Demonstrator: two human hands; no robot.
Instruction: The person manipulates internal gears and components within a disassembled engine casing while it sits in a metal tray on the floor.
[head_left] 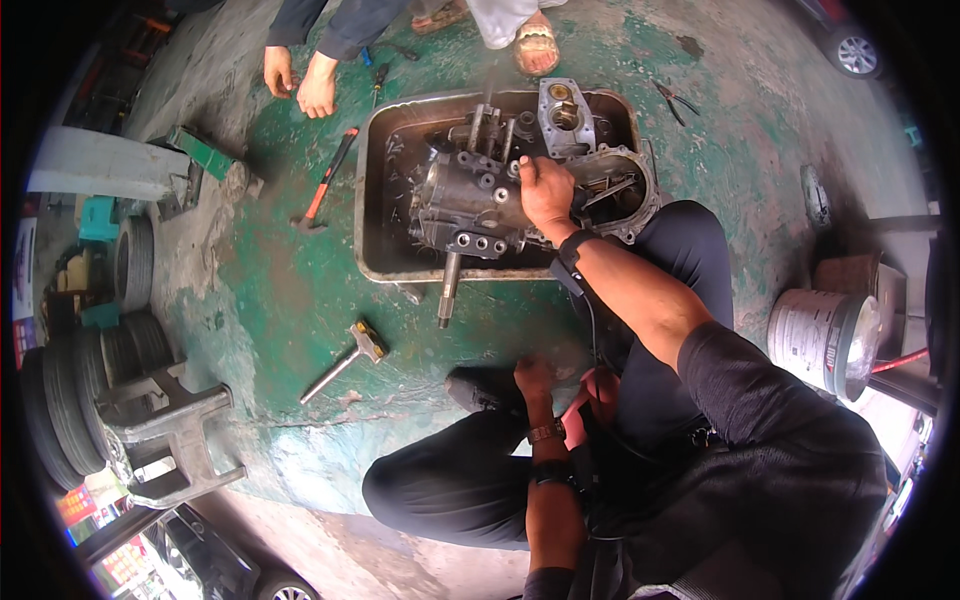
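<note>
A greasy metal gearbox (470, 200) lies in a shallow rectangular metal tray (366, 235), its splined shaft (450, 290) sticking out over the near rim. My right hand (547, 195) is closed on the gearbox's upper side, beside the open round housing (640, 185) at its right end; the undersides of the fingers are hidden. Low by my dark shoe (480, 390), my left hand (533, 376) hangs apart from the gearbox. Its fingers are too dark and blurred to make out. A lighter metal cover plate (566, 115) stands at the tray's far side.
A hammer (325, 185) with a red-and-black handle lies left of the tray, a metal mallet (345, 362) nearer me. Pliers (676, 102) rest at the far right. Across the tray are another person's hands (300, 85). A stool (175, 435), tyres (75, 410) and a bucket (815, 340) stand around.
</note>
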